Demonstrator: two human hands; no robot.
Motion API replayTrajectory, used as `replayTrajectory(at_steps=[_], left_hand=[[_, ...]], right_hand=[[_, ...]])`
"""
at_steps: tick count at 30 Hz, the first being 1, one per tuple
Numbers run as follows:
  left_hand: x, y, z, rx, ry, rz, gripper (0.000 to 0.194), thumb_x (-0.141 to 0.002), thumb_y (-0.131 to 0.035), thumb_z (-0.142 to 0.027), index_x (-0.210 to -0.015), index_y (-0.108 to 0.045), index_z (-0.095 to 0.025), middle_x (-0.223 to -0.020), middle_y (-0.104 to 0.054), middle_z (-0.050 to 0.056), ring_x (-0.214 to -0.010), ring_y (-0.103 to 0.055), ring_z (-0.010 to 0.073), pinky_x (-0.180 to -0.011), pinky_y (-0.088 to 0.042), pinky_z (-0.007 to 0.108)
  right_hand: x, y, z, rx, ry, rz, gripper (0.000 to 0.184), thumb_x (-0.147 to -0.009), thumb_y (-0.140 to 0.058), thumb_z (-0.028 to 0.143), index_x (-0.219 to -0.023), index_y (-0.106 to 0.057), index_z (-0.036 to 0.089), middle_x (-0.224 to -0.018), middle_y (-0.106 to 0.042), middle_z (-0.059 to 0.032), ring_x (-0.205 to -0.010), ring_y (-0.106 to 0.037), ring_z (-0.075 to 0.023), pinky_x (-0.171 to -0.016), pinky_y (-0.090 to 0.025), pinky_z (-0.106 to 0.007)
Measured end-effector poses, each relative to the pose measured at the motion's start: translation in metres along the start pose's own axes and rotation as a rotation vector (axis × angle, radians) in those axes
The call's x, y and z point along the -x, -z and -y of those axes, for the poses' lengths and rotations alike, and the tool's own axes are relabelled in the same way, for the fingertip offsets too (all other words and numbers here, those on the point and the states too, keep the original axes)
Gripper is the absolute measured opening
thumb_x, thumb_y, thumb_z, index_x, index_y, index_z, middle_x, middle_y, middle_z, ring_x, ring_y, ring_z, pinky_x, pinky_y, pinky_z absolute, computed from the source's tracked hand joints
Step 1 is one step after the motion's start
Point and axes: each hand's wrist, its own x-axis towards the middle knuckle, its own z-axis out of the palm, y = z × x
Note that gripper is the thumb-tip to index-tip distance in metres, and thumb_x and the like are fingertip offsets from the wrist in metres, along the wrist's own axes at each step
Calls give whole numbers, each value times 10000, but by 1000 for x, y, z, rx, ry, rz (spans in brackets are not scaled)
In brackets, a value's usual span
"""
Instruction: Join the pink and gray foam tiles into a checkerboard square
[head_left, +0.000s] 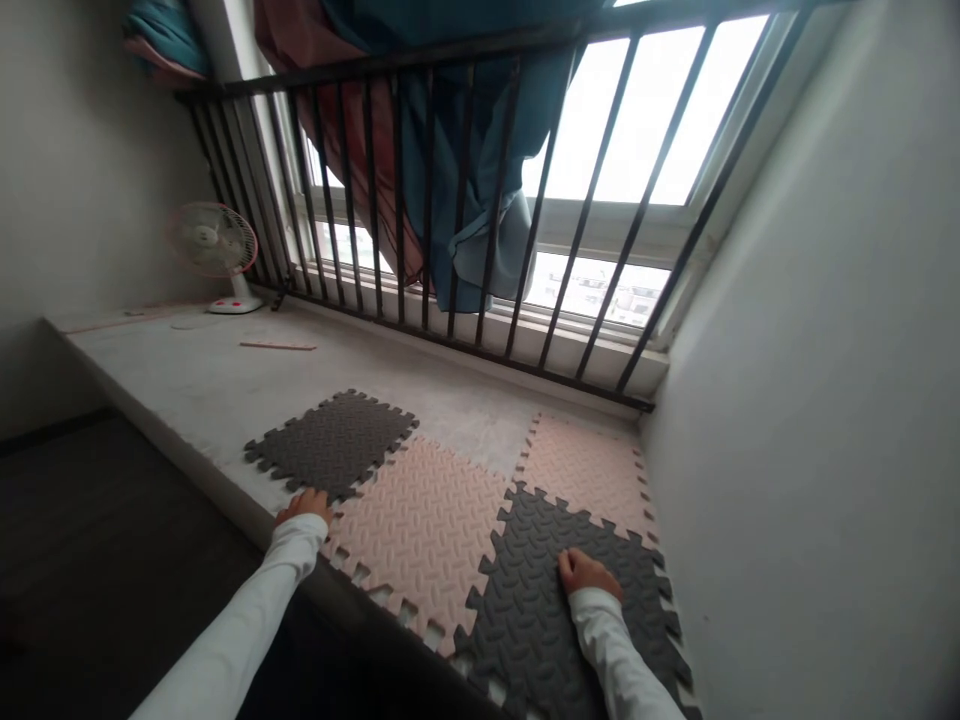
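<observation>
Four interlocking foam floor tiles lie on a raised concrete ledge point(187, 370), two dark grey and two pale pink. My left hand point(304, 507) rests on the ledge's near edge, where the far dark grey tile point(330, 447) meets the near pink tile point(420, 540). Farther right, my right hand point(589, 573) lies palm down on the near dark grey tile point(525, 625), with its fingers bunched. The far pink tile point(585, 470) sits beyond it, against the wall. Neither hand visibly holds anything.
A black metal window railing point(397, 200) runs along the ledge's back, with blue and red cloth point(480, 130) hanging behind it. A white desk fan point(214, 240) stands in the corner, and a thin wooden strip point(277, 346) lies on the ledge. The ledge drops to a dark floor point(97, 520).
</observation>
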Motion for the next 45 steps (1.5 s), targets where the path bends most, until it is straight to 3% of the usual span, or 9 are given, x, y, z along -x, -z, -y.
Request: replayTrajectory(at_steps=[6, 8, 11, 14, 18, 23, 28, 34, 45], left_hand=[[-26, -7, 2, -13, -12, 29, 311, -750, -379, -301, -906, -578, -120, -1041, -559, 129, -962, -510, 224, -754, -384, 304], [-38, 1, 0, 25, 20, 8, 335, -738, -418, -344, -924, -561, -105, -1002, -582, 100, -917, -523, 195, -756, -375, 262], [-56, 24, -19, 177, 75, -130, 370, -732, -423, -361, -970, -537, -101, -971, -586, 69, -895, -518, 168, -748, -366, 227], [-65, 51, -62, 352, 35, -226, 370, -738, -402, -362, -952, -545, -96, -950, -593, 76, -891, -524, 172, -745, -371, 229], [-61, 64, -140, 464, -115, -197, 315, -712, -444, -347, -899, -575, -131, -931, -612, 82, -878, -544, 177, -746, -384, 231], [-37, 42, -228, 457, -264, -171, 230, -702, -462, -300, -847, -594, -179, -901, -619, 63, -857, -556, 164, -708, -395, 227], [-15, 15, -280, 462, -344, -133, 216, -707, -440, -280, -834, -581, -177, -888, -608, 66, -830, -555, 162, -698, -381, 233], [-5, 3, -300, 438, -441, -77, 209, -698, -432, -264, -818, -575, -169, -875, -595, 69, -828, -543, 153, -701, -364, 223], [-2, 4, -293, 487, -437, -100, 202, -700, -437, -256, -810, -579, -164, -873, -601, 67, -830, -543, 154, -711, -361, 219]], right_hand=[[3, 0, 1, -8, -5, 24, 338, -803, -310, 374, -779, -636, 288, -852, -671, -47, -788, -609, -186, -629, -412, -263], [4, 0, 2, -9, -6, 20, 337, -803, -312, 370, -782, -638, 284, -847, -671, -49, -789, -610, -187, -635, -414, -266], [4, 0, 2, -11, -6, 19, 339, -806, -312, 365, -781, -639, 279, -850, -672, -49, -793, -611, -190, -642, -413, -270], [4, -1, 3, -4, -5, 14, 336, -808, -315, 359, -774, -639, 277, -848, -673, -49, -791, -612, -186, -642, -409, -266], [3, -5, 3, 24, 2, -25, 323, -812, -329, 335, -758, -640, 270, -828, -678, -39, -758, -617, -176, -627, -401, -258], [2, -12, 2, 51, 27, -71, 330, -824, -326, 316, -747, -641, 257, -806, -681, -24, -733, -620, -170, -597, -389, -248], [1, -16, 1, 35, 38, -102, 325, -825, -338, 303, -722, -643, 255, -795, -682, -9, -716, -619, -154, -582, -371, -229], [1, -17, 1, 44, 21, -109, 317, -821, -349, 308, -710, -641, 258, -766, -681, -5, -702, -616, -143, -564, -359, -217], [3, -14, 2, 37, 21, -117, 306, -818, -361, 303, -710, -643, 256, -772, -681, -7, -696, -616, -147, -572, -366, -227]])
